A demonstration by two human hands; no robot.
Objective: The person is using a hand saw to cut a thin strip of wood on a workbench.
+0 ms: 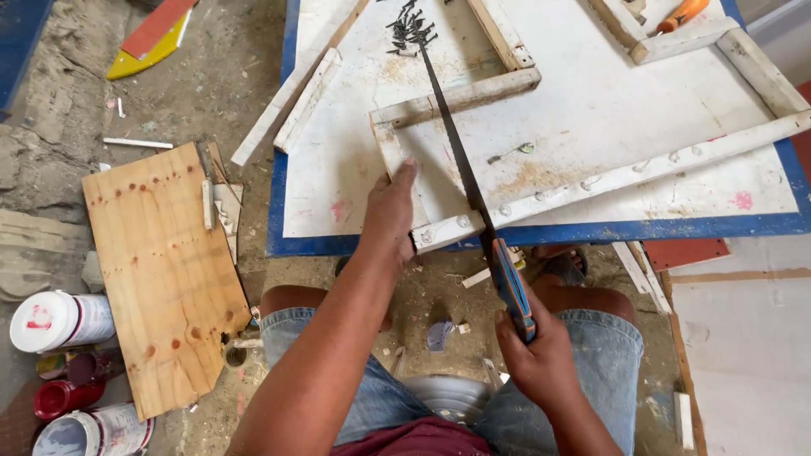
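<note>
My right hand (pixel 539 359) grips the blue-and-orange handle of a hand saw (pixel 460 165). Its long dark blade runs up and to the left across a white-painted wooden frame (pixel 460 97) and crosses the frame's long near strip (pixel 625 173). My left hand (pixel 390 207) presses down on the frame's short left piece near the corner. The frame lies on a white board with a blue edge (pixel 541 232). A pile of dark nails (pixel 410 29) sits at the far end of the blade.
A plywood sheet (pixel 165 270) lies on the dirt floor at left, with paint cans (pixel 59 321) beside it. Loose white wooden strips (pixel 304 97) rest on the board's left side. An orange-handled tool (pixel 683 13) lies top right. My knees in denim shorts are below.
</note>
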